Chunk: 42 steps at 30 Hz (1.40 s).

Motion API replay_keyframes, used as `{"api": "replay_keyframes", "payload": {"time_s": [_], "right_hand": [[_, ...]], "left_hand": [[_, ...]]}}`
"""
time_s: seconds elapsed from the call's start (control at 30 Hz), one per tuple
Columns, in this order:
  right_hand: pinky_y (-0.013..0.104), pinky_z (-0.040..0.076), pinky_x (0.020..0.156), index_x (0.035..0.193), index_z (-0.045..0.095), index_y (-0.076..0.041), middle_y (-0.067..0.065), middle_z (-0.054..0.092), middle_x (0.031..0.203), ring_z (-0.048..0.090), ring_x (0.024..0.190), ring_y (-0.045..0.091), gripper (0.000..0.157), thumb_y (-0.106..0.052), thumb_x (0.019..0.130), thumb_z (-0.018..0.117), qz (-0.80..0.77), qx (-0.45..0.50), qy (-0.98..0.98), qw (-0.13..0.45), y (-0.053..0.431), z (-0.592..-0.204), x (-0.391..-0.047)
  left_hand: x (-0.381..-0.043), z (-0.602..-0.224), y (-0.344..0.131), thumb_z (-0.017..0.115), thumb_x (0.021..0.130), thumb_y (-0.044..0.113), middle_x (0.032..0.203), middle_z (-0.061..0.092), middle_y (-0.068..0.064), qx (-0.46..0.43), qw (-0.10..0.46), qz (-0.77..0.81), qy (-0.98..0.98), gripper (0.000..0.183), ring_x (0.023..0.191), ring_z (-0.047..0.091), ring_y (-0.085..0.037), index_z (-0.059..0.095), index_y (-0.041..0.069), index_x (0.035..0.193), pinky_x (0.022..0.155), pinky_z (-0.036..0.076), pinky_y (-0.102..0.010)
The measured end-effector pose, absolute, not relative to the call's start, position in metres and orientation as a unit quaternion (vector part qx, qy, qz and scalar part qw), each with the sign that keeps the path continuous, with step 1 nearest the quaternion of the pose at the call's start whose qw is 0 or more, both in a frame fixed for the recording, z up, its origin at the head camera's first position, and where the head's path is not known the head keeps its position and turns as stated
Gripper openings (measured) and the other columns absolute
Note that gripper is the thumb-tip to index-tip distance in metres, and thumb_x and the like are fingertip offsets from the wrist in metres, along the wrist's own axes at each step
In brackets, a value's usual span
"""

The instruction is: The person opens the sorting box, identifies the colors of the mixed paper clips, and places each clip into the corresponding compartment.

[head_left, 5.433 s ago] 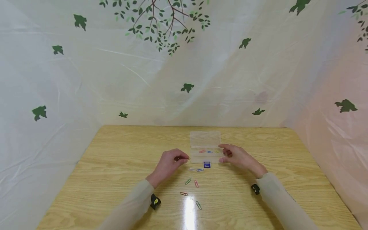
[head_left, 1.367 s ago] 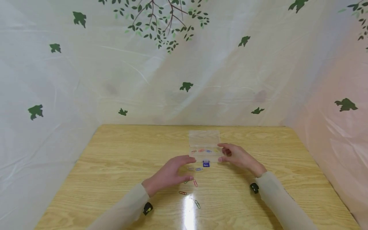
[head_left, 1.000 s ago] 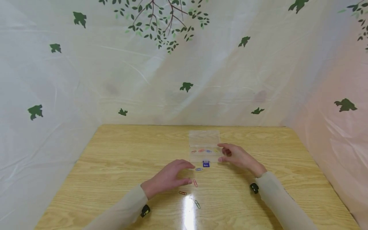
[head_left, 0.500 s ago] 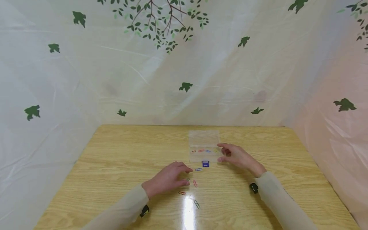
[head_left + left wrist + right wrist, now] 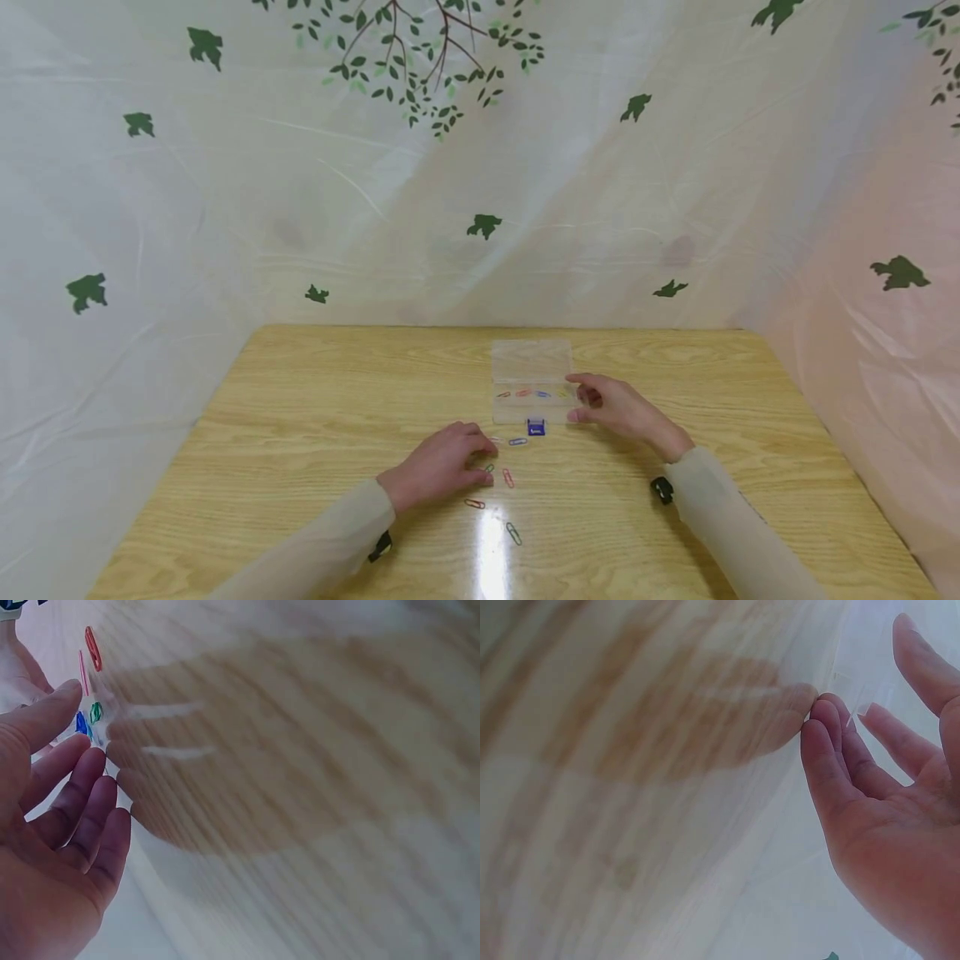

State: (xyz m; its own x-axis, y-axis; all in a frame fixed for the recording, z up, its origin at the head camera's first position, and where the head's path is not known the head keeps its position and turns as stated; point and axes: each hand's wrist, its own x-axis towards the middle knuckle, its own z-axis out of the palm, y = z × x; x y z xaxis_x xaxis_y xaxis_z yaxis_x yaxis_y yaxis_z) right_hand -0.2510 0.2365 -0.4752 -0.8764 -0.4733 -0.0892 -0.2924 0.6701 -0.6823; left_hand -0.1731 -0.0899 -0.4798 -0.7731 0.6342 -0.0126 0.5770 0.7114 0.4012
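My left grip (image 5: 440,467) has just curled inward, fingertips apart, bringing the green wire paperclip (image 5: 489,468) on the wooden surface (image 5: 322,383) within reach; my right grip (image 5: 624,412), also unclosed, touches the clear plastic box (image 5: 513,414).

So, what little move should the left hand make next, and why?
Probably a pinch on the small green looped paper clip: in the head view it shows between the parted thumb and fingers of the left hand. The rectangular clear plastic box lies open, with the right hand at its side.
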Motion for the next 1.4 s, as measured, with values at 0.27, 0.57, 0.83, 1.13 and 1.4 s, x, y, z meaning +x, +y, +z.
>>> {"api": "replay_keyframes", "payload": {"time_s": [0.27, 0.57, 0.83, 1.13, 1.4], "right_hand": [[0.035, 0.045, 0.079, 0.15, 0.049, 0.001, 0.006, 0.06, 0.106, 0.051, 0.092, 0.019, 0.067, -0.026, 0.096, 0.077, -0.343, -0.214, 0.906, 0.129, 0.237, -0.477, -0.252], [0.037, 0.045, 0.08, 0.15, 0.049, 0.0, 0.006, 0.06, 0.106, 0.051, 0.092, 0.02, 0.066, -0.025, 0.096, 0.077, -0.342, -0.215, 0.906, 0.128, 0.239, -0.479, -0.253], [0.036, 0.044, 0.078, 0.15, 0.05, 0.0, 0.004, 0.058, 0.103, 0.051, 0.091, 0.02, 0.066, -0.024, 0.096, 0.077, -0.342, -0.214, 0.906, 0.128, 0.238, -0.478, -0.253], [0.035, 0.043, 0.078, 0.149, 0.051, 0.0, 0.004, 0.059, 0.103, 0.051, 0.091, 0.02, 0.065, -0.024, 0.095, 0.078, -0.347, -0.211, 0.905, 0.127, 0.237, -0.479, -0.253], [0.035, 0.043, 0.078, 0.15, 0.05, 0.0, 0.004, 0.059, 0.104, 0.051, 0.091, 0.02, 0.065, -0.023, 0.095, 0.077, -0.343, -0.214, 0.906, 0.125, 0.237, -0.478, -0.252]], "left_hand": [[-0.175, -0.482, -0.09, 0.079, 0.093, 0.031, 0.11, 0.067, 0.005, 0.339, 0.065, 0.183, 0.921, 0.028, 0.103, 0.061, -0.012, 0.076, 0.015, 0.115, 0.096, 0.053, -0.033], [-0.176, -0.481, -0.089, 0.079, 0.093, 0.023, 0.105, 0.069, 0.009, 0.336, 0.078, 0.2, 0.917, 0.013, 0.103, 0.062, -0.011, 0.079, 0.018, 0.104, 0.098, 0.052, -0.033], [-0.177, -0.484, -0.088, 0.077, 0.093, 0.015, 0.094, 0.065, 0.013, 0.355, 0.079, 0.219, 0.905, 0.007, 0.091, 0.056, -0.005, 0.075, 0.021, 0.09, 0.088, 0.052, -0.027], [-0.179, -0.481, -0.088, 0.072, 0.096, 0.013, 0.091, 0.065, 0.016, 0.321, 0.093, 0.267, 0.904, 0.009, 0.09, 0.06, -0.001, 0.072, 0.022, 0.093, 0.091, 0.054, -0.028], [-0.185, -0.471, -0.087, 0.072, 0.098, 0.011, 0.095, 0.069, 0.012, 0.286, 0.072, 0.329, 0.897, 0.007, 0.087, 0.062, -0.002, 0.076, 0.017, 0.099, 0.08, 0.056, -0.023]]}}
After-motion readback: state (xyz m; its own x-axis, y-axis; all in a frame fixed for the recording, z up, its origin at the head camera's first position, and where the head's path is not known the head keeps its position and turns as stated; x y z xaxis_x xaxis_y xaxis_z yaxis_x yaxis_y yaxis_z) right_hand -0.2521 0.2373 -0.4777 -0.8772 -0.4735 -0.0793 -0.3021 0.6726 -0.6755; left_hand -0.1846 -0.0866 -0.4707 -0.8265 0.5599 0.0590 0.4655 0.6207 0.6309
